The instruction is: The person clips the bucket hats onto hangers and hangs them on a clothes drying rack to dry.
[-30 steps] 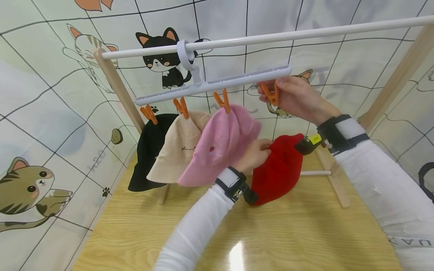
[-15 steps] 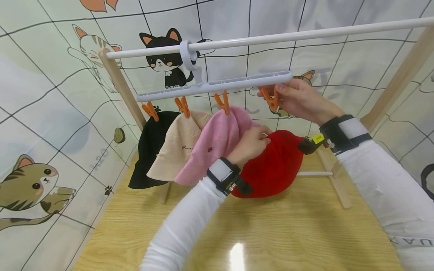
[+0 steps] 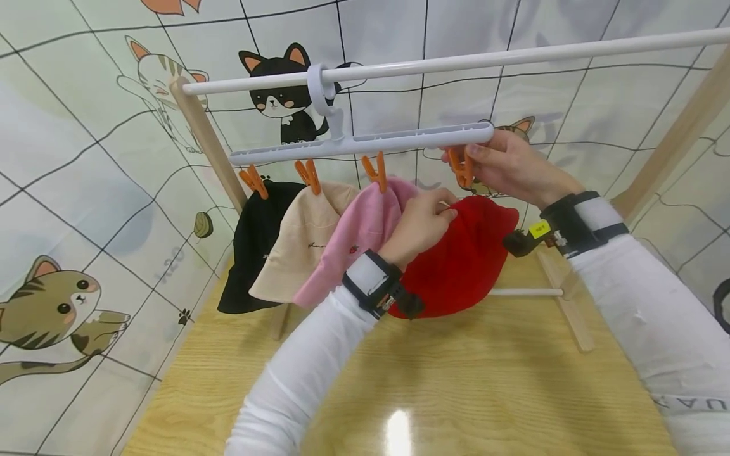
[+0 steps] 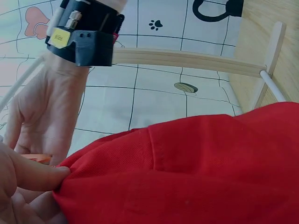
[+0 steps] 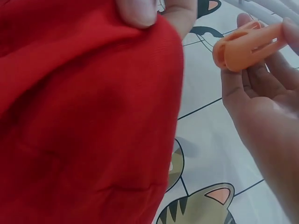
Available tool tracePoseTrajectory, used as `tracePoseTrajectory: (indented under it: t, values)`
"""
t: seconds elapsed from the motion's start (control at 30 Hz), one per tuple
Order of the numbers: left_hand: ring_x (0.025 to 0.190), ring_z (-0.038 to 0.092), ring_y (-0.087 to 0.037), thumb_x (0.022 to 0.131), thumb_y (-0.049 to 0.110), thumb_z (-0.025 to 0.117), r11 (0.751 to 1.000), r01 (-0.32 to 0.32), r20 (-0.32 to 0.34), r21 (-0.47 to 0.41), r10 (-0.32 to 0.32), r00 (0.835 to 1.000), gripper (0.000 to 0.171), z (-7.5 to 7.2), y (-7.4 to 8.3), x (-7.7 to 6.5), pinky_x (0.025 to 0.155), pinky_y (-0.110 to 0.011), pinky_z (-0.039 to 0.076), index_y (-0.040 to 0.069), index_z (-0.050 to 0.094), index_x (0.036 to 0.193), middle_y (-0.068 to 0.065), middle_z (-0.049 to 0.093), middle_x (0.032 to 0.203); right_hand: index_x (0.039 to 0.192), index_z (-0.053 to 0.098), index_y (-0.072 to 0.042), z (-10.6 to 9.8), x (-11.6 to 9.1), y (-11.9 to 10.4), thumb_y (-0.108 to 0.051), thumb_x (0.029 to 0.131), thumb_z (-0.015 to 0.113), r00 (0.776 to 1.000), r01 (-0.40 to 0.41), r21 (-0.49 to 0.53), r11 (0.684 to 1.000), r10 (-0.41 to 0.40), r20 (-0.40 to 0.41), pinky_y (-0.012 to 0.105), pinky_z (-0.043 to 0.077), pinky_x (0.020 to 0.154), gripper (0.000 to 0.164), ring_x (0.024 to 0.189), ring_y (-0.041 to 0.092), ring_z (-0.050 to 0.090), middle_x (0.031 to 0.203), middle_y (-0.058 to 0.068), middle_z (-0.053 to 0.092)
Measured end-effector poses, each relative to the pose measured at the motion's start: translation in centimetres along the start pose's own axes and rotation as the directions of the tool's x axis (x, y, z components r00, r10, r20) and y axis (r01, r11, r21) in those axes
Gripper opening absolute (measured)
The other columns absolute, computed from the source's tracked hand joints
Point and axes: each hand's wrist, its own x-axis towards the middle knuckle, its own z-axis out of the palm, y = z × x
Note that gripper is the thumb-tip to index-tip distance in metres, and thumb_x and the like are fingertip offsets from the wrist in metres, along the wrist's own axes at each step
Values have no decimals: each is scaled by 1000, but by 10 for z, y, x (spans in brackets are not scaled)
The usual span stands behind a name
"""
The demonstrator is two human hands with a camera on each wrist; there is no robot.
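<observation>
My left hand [image 3: 422, 225] pinches the top of a red bucket hat [image 3: 462, 266] between thumb and fingers; in the left wrist view the red cloth [image 4: 187, 177] hangs from that pinch. Just above and to the right, my right hand [image 3: 507, 161] holds an orange clothespin [image 3: 461, 168] near the right end of the pale hanger [image 3: 422, 138]. The right wrist view shows the clothespin [image 5: 247, 46] between thumb and fingers, with the hat close by on the left. Pink [image 3: 365, 234], beige [image 3: 310, 247] and black [image 3: 248, 253] bucket hats hang along the hanger by orange clothespins.
The hanger hooks over a white rod [image 3: 456, 63] on a wooden rack, with a right leg [image 3: 673, 133] behind my right arm. A lower white rod [image 3: 525, 292] runs close to the wooden tabletop [image 3: 445, 380]. A cat-patterned sheet backs the rack.
My left hand has lifted the red hat toward the hanger, and more of the hat shows now. The right hand stays near the hanger's end with the clothespin; the hanger has levelled slightly.
</observation>
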Motion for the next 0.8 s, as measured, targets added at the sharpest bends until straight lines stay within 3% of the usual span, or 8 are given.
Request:
tracePoseTrajectory:
  t: [0.17,0.5,0.67,0.8]
  values:
    - [76,63,-15,98,7,54,999,5,-16,-33,-5,1000,13,-1,5,3,67,-23,52,6,63,107,-3,67,93,132,56,-5,-1,-1,2,4,99,43,999,25,-52,998,-27,-33,28,43,97,36,117,26,50,126,13,55]
    - [82,61,-14,96,3,55,999,-48,-59,22,49,997,15,3,14,13,66,-20,49,1,64,107,-6,66,96,131,57,-5,1,-1,2,3,99,45,993,56,-140,989,-70,-96,27,42,98,35,117,25,50,125,11,56]
    - [75,58,-15,96,3,55,998,-51,-76,25,53,996,15,5,17,13,62,-20,47,0,64,107,-6,63,90,130,57,-3,5,-3,4,2,99,46,984,74,-142,987,-96,-152,26,42,98,33,113,27,51,122,14,54]
    - [66,56,-17,97,6,54,1000,-14,-71,10,14,997,17,5,19,13,58,-22,46,2,62,112,-5,61,84,130,57,-2,6,-3,6,3,99,47,976,104,-148,983,-129,-175,26,42,97,34,112,27,54,124,14,54]
